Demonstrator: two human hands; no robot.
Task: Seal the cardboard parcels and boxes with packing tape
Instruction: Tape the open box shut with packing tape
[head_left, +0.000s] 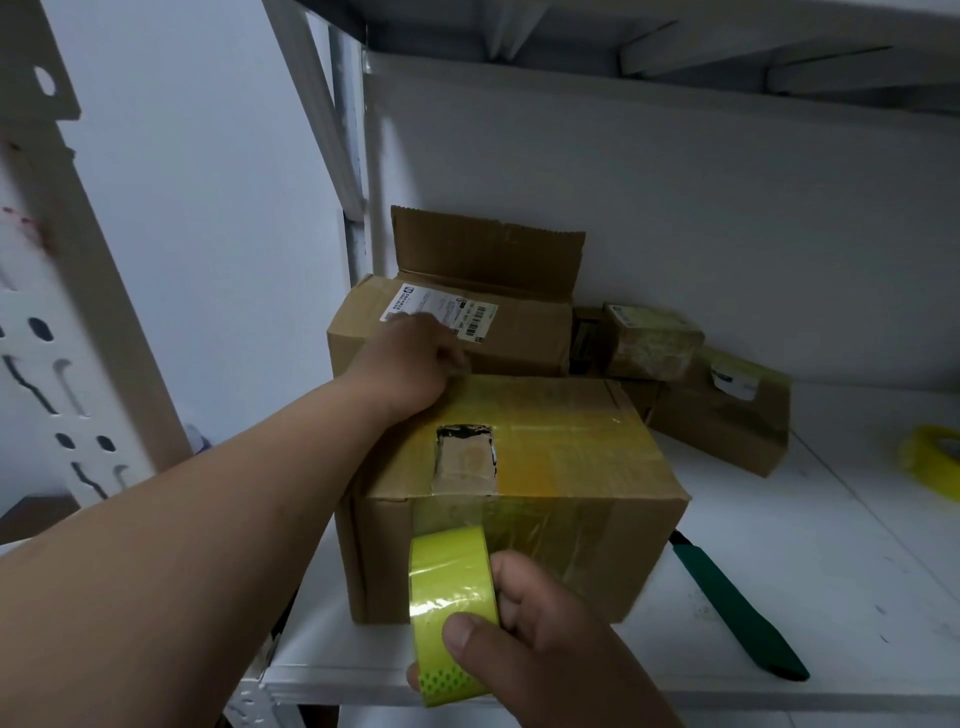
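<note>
Head view shows the front cardboard box near the shelf edge, its top already taped. The right hand grips the yellow tape roll against the front face, likely drawing the strip down. The left hand, fingers curled over the far top edge, steadies it. Behind stands an open-flapped box; a green-handled knife lies alongside.
</note>
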